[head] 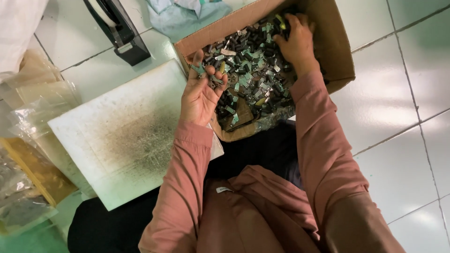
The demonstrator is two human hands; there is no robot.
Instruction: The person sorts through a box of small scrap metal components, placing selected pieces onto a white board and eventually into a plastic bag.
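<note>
- Here, in the head view, a brown cardboard box sits open at about one o'clock on the white tiled floor, its flaps spread.
- Inside it lies a dense heap of small metal parts, dark grey cylinders mixed with silvery, greenish clips; they fill the box floor from wall to wall.
- The right hand is down in the box at about one o'clock, palm on the heap, its fingers curled into the parts; whether they pinch one cannot be told, since the fingertips are buried.
- The left hand hovers at the box's near-left edge, around twelve o'clock, palm up, fingers loosely curled and a little apart, cupping a few small clips against the fingertips.
- At nine o'clock lies a white board smudged with dark dust, just beside the box.
- At eleven o'clock stands a black tape dispenser.
- At eight o'clock, clear plastic bags are piled at the board's left.
</note>
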